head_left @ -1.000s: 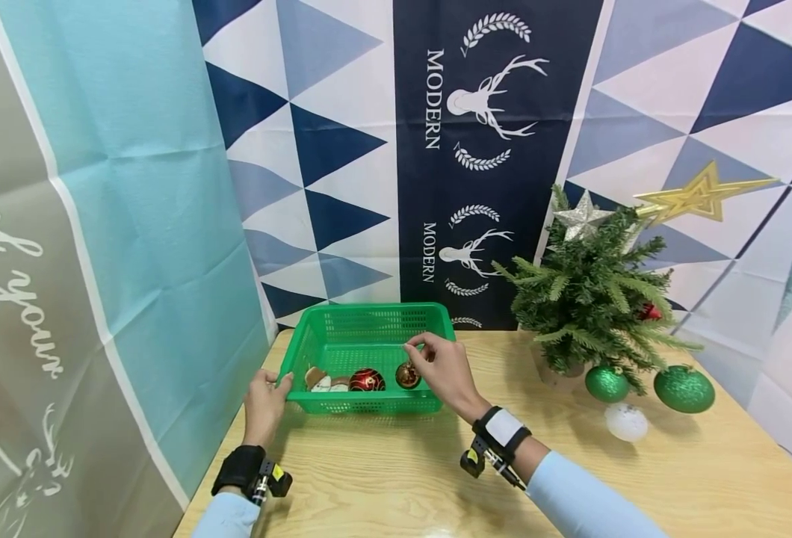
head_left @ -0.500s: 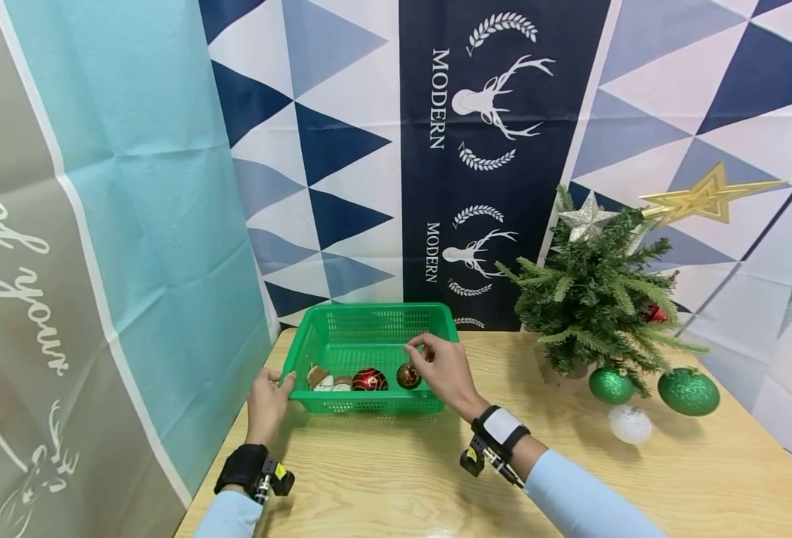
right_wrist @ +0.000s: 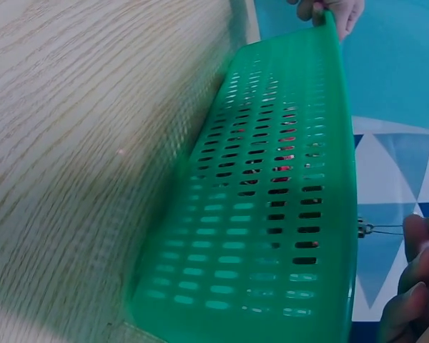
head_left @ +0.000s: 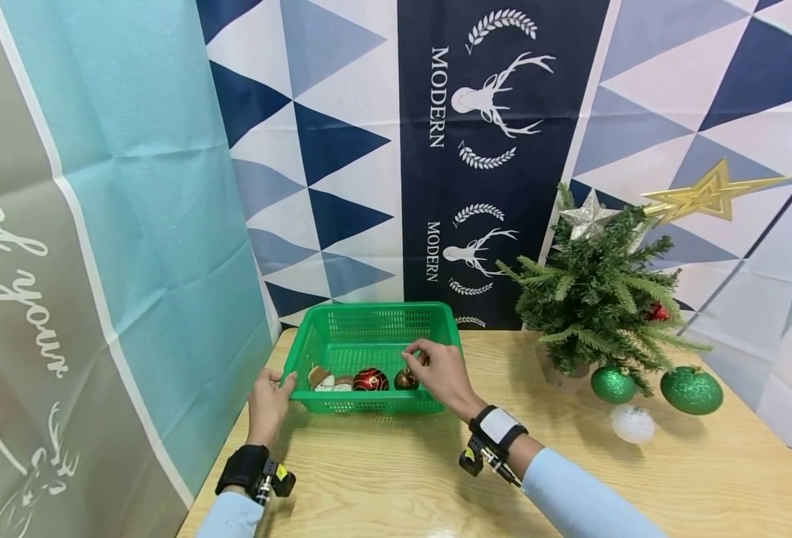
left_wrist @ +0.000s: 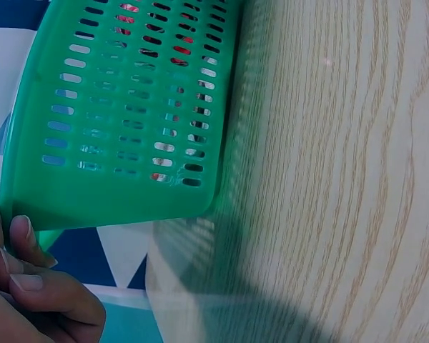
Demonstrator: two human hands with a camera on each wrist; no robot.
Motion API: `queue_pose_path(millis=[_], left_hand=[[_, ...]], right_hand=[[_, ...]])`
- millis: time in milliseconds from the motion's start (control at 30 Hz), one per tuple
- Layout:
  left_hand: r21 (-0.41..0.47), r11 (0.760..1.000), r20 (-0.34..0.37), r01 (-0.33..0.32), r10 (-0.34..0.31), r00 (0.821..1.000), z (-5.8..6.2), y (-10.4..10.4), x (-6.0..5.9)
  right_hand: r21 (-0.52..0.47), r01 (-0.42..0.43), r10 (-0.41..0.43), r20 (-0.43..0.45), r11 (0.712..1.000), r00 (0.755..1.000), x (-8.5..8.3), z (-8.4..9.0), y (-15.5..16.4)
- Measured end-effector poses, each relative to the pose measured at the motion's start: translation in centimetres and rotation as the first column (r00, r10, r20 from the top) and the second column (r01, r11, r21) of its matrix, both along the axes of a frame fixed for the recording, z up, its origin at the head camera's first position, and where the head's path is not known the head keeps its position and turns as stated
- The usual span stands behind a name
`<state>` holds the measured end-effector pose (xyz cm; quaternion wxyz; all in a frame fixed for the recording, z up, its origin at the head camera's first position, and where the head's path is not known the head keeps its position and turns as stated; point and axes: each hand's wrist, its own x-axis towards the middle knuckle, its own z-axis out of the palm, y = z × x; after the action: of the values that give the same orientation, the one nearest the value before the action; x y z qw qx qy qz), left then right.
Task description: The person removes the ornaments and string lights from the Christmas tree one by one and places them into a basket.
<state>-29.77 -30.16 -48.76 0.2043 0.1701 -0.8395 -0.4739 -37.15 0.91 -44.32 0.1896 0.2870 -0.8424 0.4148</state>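
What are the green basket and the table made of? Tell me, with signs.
Green basket: seemingly moulded plastic, smooth with a slight sheen; even rows of slots, thin walls light passes through. Table: pale wood or wood-look laminate, matte; wavy grain lines show, which of the two is unclear.

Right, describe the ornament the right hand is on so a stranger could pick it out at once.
Start at the green basket at the back left of the wooden table, left of the small Christmas tree. Along its near wall lie a few ornaments. The one meant is the dark brown and gold ball at the right end, under the right hand, which pinches its hanging wire; the red ball beside it is larger and untouched.
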Motion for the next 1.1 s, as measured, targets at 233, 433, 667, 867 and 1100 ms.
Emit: queue_pose_path(millis=[233, 433, 667, 867, 1100], left_hand=[[-0.004, 1.0, -0.004, 0.002, -0.002, 1.0, 0.03, 0.01, -0.06], [-0.004, 1.0, -0.017, 0.01, -0.01, 1.0, -0.05, 0.04, -0.07], [0.0, 1.0, -0.012, 0.013, -0.013, 1.0, -0.16, 0.08, 0.03], [-0.003, 1.0, -0.012, 0.005, -0.005, 1.0, -0.07, 0.17, 0.01], [-0.007, 1.0, -0.005, 0.001, -0.001, 1.0, -0.03, 0.15, 0.05]], right_hand=[[0.047, -0.014, 0.012, 0.039, 0.999, 0.999, -0.17, -0.35, -0.06], [0.076, -0.008, 0.006, 0.029, 0.997, 1.0, -0.26, -0.37, -0.12], [0.149, -0.017, 0.017, 0.004, 0.989, 1.0, -0.33, -0.6, -0.2], [0.199, -0.008, 0.009, -0.003, 0.98, 1.0, -0.35, -0.64, -0.26], [0.232, -0.012, 0.015, -0.013, 0.973, 1.0, -0.35, -0.67, -0.44]])
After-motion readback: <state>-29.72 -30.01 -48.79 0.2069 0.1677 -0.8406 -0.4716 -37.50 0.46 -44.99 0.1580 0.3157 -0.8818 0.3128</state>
